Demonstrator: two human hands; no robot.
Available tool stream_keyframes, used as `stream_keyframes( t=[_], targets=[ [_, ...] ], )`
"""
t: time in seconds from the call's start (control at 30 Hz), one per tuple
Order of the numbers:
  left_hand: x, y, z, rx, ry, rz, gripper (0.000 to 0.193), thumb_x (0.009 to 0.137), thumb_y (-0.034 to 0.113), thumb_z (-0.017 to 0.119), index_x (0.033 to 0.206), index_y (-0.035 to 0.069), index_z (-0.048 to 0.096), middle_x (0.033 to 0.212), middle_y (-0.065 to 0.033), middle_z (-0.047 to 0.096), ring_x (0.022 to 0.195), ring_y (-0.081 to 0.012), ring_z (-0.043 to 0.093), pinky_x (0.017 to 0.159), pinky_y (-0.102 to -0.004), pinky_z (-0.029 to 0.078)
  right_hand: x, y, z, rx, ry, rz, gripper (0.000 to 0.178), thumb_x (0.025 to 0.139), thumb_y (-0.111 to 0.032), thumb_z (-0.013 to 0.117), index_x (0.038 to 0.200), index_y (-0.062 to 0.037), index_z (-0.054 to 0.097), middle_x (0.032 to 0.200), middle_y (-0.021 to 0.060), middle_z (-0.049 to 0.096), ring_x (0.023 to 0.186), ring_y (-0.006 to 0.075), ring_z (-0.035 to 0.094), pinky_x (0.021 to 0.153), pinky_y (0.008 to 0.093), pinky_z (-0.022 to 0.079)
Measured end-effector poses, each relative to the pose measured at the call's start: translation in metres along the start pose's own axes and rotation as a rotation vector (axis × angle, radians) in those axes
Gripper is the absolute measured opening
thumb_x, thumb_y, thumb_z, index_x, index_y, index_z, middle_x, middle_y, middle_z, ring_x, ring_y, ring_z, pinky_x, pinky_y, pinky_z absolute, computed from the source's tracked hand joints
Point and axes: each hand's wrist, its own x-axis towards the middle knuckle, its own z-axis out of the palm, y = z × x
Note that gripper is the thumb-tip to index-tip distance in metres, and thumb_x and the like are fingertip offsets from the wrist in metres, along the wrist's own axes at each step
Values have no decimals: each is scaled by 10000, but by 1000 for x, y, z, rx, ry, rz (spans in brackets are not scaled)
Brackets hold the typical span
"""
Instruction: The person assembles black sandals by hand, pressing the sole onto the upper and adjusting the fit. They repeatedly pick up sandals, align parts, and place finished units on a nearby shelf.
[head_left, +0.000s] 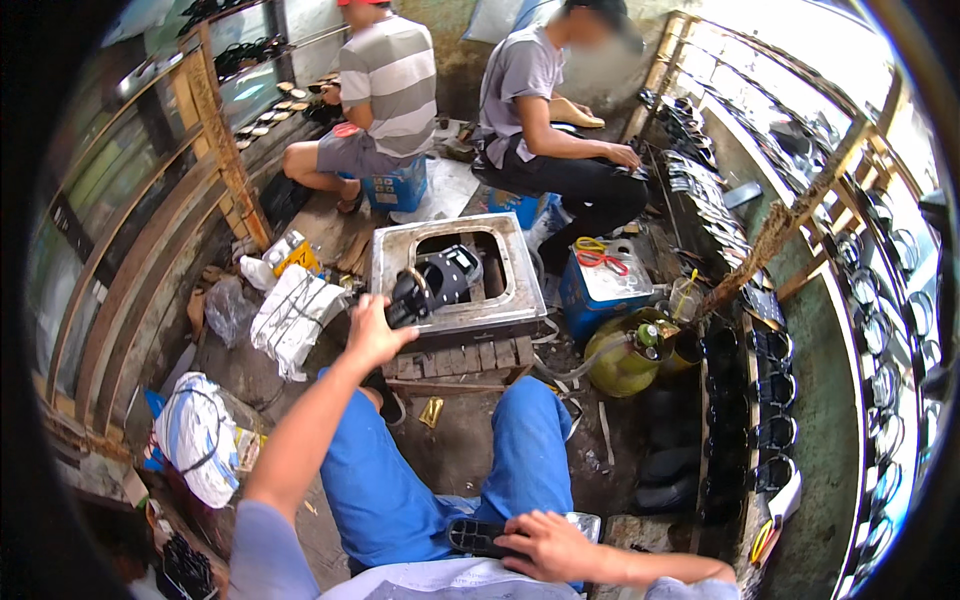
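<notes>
Over my feed I count one black sandal (446,280) pinched by the left hand (374,332) over one metal box (385,262), one dark sole (472,537) under the right hand (552,545), whose finger grip I cannot tell.

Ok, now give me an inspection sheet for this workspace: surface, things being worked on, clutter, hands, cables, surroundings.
Surface: metal-topped box, stained, with a large opening.
Things being worked on: black sandal over the opening; black sole on the lap.
Clutter: gold packet on the floor; scissors on a blue tub.
Hands: left hand grips the sandal; right hand lies over the sole's end, grip unclear.
Cables: pale hose at the green cylinder.
Surroundings: two seated people; rows of dark sandals at right.
</notes>
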Motion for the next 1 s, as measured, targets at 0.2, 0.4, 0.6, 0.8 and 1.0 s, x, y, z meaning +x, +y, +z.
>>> stream_keyframes(
  t=[0.2, 0.4, 0.6, 0.8, 1.0],
  targets=[
    [65, 4, 7, 169, -38, -31, 730, 691, 377, 936, 1234, -28, 664, 1292, -195, 592, 1230, -379, 578, 1083, -436, 480, -24, -6, 29, -164, 108, 241, 527, 900, -350, 754, 1365, -136, 629, 1215, 78, 604, 1035, 268, 592, 872, 416, 467],
    [98, 37, 26, 176, -90, -22, 716, 719, 395, 920, 1231, -10, 626, 1333, -181, 558, 1274, -372, 537, 1085, -445, 480, -5, 11, -6, -202, 53, 148, 499, 869, -199, 683, 1356, -114, 613, 992, 83, 688, 874, 263, 684, 726, 412, 561],
    [107, 41, 34, 199, -77, 24, 690, 806, 406, 868, 1288, -13, 606, 1373, -187, 540, 1275, -395, 544, 1084, -457, 484, 20, 70, -114, 25, 288, 336, 367, 849, -26, 626, 1204, -81, 699, 997, 171, 739, 856, 386, 720, 768, 437, 598],
    [24, 17, -4, -448, 12, -94, 481, 963, 441, 718, 1031, 2, 535, 819, -187, 645, 729, -343, 685, 633, -435, 562, 122, 136, -198, -216, 464, 389, 552, 864, -292, 792, 1306, -21, 603, 1195, 216, 667, 1163, 377, 627, 1022, 469, 464],
    [-188, 15, -30, -1400, -818, -196, 488, 956, 75, 695, 1344, 26, 402, 1040, -165, 637, 719, -226, 722, 554, -325, 590, 272, 215, -188, -525, 435, 420, 617, 730, -283, 784, 1265, -38, 599, 1247, 176, 635, 1225, 355, 581, 1030, 473, 440]
  ],
)
